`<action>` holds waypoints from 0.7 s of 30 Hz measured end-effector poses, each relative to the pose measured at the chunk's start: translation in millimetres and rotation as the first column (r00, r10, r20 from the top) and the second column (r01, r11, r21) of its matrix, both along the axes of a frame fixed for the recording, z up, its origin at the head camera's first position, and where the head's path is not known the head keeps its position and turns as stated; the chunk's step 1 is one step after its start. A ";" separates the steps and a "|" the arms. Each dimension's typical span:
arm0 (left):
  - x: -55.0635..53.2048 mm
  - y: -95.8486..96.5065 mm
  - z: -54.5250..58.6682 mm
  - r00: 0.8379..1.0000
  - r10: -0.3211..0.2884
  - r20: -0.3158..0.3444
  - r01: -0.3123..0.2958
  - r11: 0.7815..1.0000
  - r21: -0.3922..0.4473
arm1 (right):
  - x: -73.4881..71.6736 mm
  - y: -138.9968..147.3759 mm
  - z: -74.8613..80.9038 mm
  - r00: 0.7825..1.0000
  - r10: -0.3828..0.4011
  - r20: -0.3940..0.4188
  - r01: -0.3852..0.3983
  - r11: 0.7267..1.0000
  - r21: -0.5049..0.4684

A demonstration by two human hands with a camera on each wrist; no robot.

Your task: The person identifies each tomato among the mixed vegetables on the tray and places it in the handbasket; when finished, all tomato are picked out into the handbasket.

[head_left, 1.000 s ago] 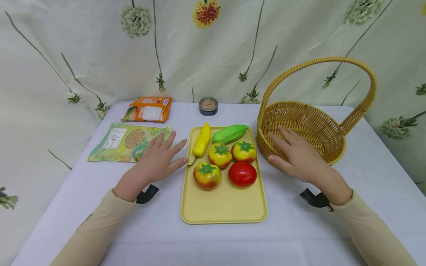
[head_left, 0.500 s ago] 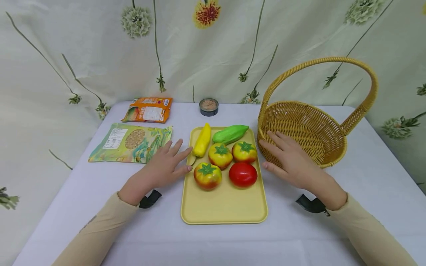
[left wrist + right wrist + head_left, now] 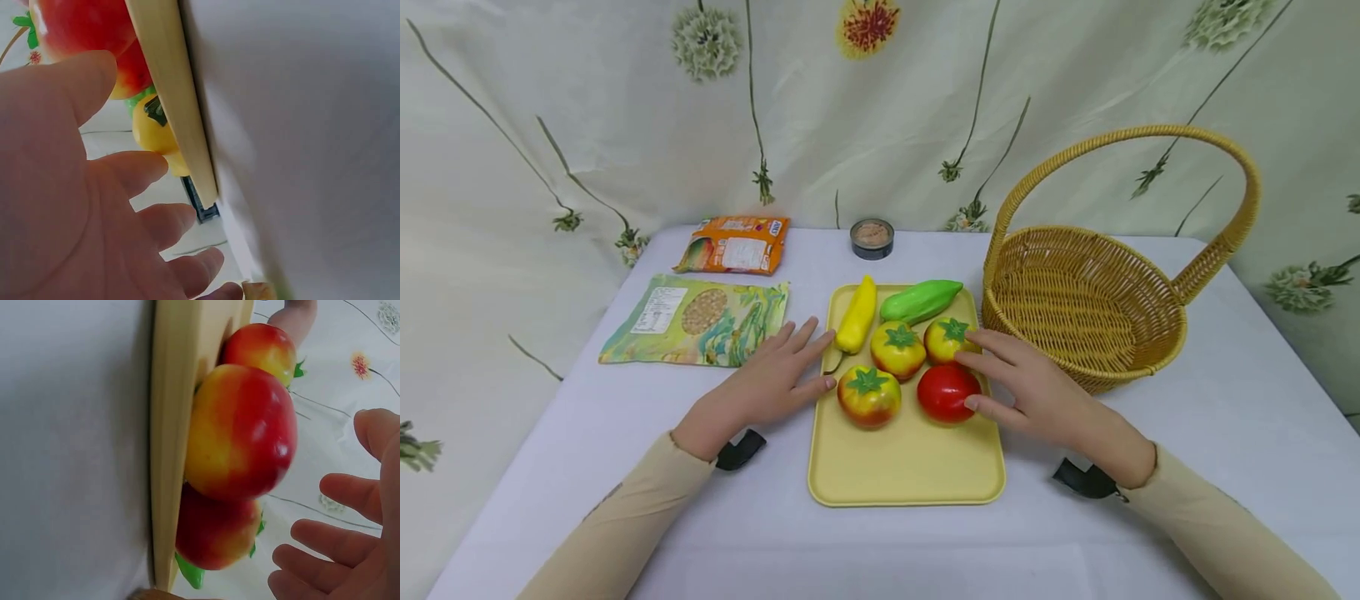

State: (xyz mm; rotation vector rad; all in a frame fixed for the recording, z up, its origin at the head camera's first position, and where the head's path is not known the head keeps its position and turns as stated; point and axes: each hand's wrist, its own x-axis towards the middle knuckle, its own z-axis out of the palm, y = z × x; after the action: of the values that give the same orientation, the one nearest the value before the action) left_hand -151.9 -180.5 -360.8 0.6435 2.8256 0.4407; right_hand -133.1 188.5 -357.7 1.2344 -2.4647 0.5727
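Observation:
On the yellow tray [image 3: 906, 475] lie a yellow chili pepper [image 3: 856, 321], a green vegetable [image 3: 920, 302], a glossy red tomato-like fruit [image 3: 942, 392] and three yellow-red fruits with green leaf tops, the front one [image 3: 868, 398] at left. My left hand [image 3: 763, 387] hovers at the tray's left edge, fingers spread, holding nothing. My right hand [image 3: 1037, 387] reaches over the tray's right edge with extended fingers, its thumb overlapping the red fruit in the head view. In the right wrist view a gap shows between the right fingers [image 3: 331, 540] and the fruit [image 3: 250, 434].
A wicker basket [image 3: 1075, 321] with a tall arched handle stands right of the tray. Left of it lie a green printed bag [image 3: 696, 321] and an orange packet [image 3: 733, 244]. A small round tin [image 3: 872, 237] sits behind the tray. A floral cloth hangs at the back.
My right hand has moved left and slightly toward me, from in front of the basket to over the tray's right edge. My left hand has shifted slightly right toward the tray.

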 end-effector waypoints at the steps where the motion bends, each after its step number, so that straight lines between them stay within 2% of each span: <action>1: -0.7 -0.2 -0.8 1.000 -0.002 0.005 0.002 1.000 0.003 | 0.6 -1.0 -0.9 1.000 0.003 0.007 -0.003 1.000 0.000; 7: -3.4 -1.7 -4.4 1.000 -0.017 0.016 0.017 1.000 0.018 | 2.7 -5.7 -8.0 0.999 0.019 0.043 -0.019 1.000 -0.012; 13: -5.1 -3.1 -9.2 0.999 -0.041 0.021 0.040 0.998 0.046 | 2.3 -8.2 -15.1 0.997 0.059 0.039 -0.058 0.997 -0.046; 21: -5.1 -3.1 -13.1 0.997 -0.062 0.045 0.060 0.997 0.053 | 1.3 -9.6 -19.9 0.997 0.066 0.035 -0.063 0.996 -0.067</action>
State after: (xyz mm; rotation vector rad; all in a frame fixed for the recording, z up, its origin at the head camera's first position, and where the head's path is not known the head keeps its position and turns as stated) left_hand -157.0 -183.6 -373.9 0.7183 2.7509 0.5118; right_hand -131.8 178.9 -377.6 1.2930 -2.4233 0.6939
